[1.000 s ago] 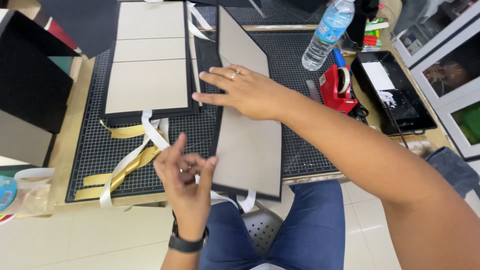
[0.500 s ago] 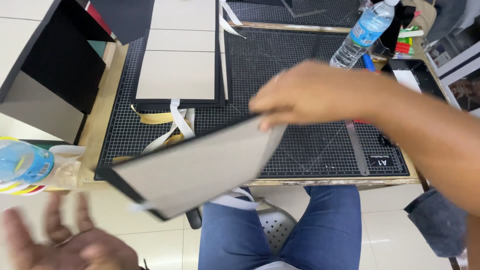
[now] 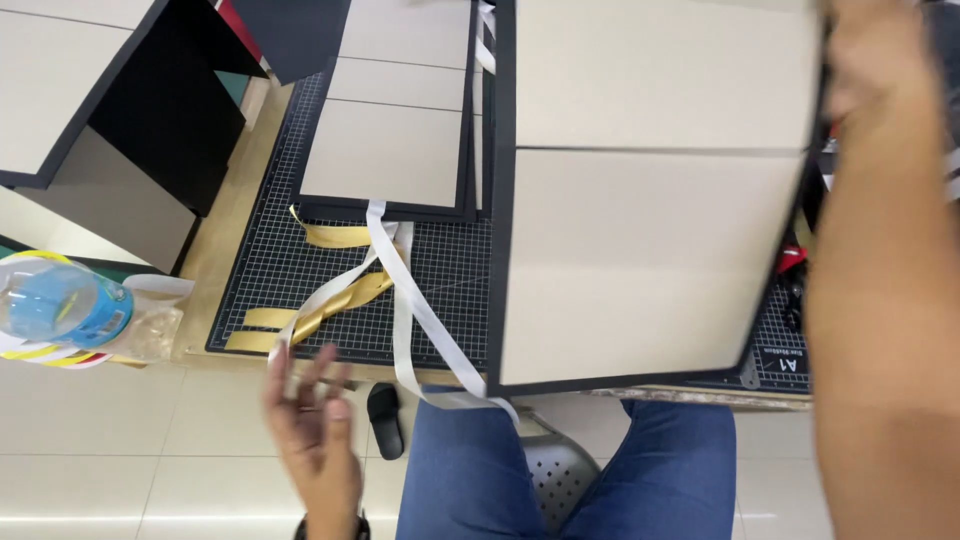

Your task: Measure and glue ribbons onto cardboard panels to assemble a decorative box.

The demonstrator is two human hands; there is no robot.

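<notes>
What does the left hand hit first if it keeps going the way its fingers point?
Likely the white ribbon trailing over the front edge of the cutting mat, just beyond the left hand. Depth is unclear, since the hand may sit below table level.

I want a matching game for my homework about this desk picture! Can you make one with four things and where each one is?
Things:
1. large board panel
2. left hand
3. plastic bottle
4. white ribbon

Places:
A. at the far left edge, lying on its side
B. trailing over the cutting mat and off its near edge
C. held up at its right side by the right hand
D. open, below the mat's near edge, holding nothing

Pairs: 1-C, 2-D, 3-A, 4-B
</notes>
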